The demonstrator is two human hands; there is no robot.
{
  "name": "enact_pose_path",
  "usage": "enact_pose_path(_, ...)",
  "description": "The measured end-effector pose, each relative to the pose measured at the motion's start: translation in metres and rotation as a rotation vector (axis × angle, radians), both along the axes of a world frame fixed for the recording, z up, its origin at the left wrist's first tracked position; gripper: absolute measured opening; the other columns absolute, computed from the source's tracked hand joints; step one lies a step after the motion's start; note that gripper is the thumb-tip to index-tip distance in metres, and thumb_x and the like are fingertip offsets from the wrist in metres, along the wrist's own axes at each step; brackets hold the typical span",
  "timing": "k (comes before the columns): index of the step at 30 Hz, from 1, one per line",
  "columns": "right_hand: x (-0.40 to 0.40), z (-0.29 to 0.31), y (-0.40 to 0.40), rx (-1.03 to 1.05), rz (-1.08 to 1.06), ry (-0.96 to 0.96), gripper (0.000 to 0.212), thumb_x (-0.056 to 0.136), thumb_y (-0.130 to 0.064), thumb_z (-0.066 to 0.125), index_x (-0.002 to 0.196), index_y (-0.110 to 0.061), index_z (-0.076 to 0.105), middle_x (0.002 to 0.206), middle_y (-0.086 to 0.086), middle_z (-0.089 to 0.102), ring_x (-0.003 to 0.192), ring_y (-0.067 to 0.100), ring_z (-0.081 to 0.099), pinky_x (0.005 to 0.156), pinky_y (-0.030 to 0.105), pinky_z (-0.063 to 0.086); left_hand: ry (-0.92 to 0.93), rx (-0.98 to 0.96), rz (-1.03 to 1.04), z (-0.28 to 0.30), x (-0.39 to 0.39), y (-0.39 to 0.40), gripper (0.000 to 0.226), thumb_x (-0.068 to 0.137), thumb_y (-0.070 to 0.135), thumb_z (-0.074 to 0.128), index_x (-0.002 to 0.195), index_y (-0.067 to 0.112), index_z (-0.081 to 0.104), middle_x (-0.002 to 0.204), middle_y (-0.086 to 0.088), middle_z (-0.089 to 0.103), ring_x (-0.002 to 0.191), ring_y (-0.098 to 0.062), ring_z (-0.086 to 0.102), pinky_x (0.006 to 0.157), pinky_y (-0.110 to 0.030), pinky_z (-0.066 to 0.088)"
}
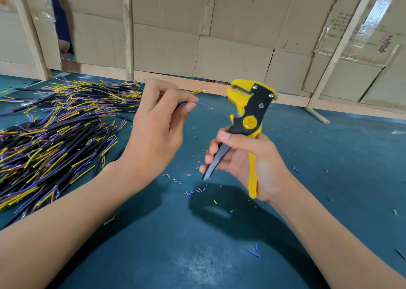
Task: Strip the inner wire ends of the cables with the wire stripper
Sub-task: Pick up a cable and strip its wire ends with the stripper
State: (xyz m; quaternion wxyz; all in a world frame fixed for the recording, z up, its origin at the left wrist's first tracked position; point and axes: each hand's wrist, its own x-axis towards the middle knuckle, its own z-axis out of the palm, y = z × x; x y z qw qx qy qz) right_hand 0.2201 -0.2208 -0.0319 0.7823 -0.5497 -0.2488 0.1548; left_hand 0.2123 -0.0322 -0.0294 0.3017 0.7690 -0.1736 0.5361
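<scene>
Right now the right hand grips the yellow-and-black wire stripper by its handles, head up above the blue desk, where tiny bits of cut insulation lie scattered beneath it. Just left of it, the left hand pinches a cable, whose blue and yellow inner wires poke toward the stripper. Farther left, a heap of black cables sprawls across the desk before a cardboard wall.
</scene>
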Motion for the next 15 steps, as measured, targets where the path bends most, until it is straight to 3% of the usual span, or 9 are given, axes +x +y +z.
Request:
enact_pose_path(4,-0.0029,0.0001,-0.0011,-0.125,0.157,-0.033,0.015,0.092,-0.005,0.06,0.078,-0.004,0.065,0.074,0.018,0.062,0.066,0.037,0.064,0.071,0.058,0.057,-0.021,-0.053,-0.019,0.0034,-0.0006,0.0026,0.013,0.1,0.004,0.059,0.106,0.0,0.07,0.099,-0.008,0.05,0.093,-0.008,0.046,0.084,-0.012,0.037)
enact_pose_path(7,-0.0049,-0.0004,-0.001,-0.148,0.207,-0.05,0.014,0.093,-0.003,0.058,0.08,-0.001,0.063,0.074,0.019,0.061,0.066,0.036,0.064,0.071,0.059,0.057,-0.004,-0.086,-0.067,0.0032,-0.0016,0.0004,0.014,0.101,0.007,0.059,0.108,0.002,0.07,0.101,-0.007,0.052,0.095,-0.013,0.051,0.08,-0.024,0.046)
enact_pose_path(10,-0.0056,0.0005,-0.0021,-0.131,0.237,-0.05,0.009,0.09,-0.004,0.063,0.083,0.0,0.061,0.074,0.02,0.059,0.067,0.036,0.063,0.07,0.058,0.057,0.01,-0.141,-0.101,0.0039,-0.0023,-0.0001,0.015,0.101,0.01,0.059,0.11,0.005,0.07,0.102,0.011,0.047,0.093,-0.011,0.052,0.078,-0.032,0.051)
enact_pose_path(15,-0.0046,-0.0005,-0.0035,-0.138,0.246,-0.058,0.01,0.091,0.0,0.058,0.082,0.0,0.059,0.075,0.02,0.059,0.068,0.036,0.062,0.072,0.058,0.056,0.031,-0.226,-0.1,0.0058,-0.0032,0.0001,0.015,0.102,0.014,0.059,0.111,0.013,0.07,0.101,0.018,0.045,0.091,0.004,0.048,0.08,-0.019,0.043)
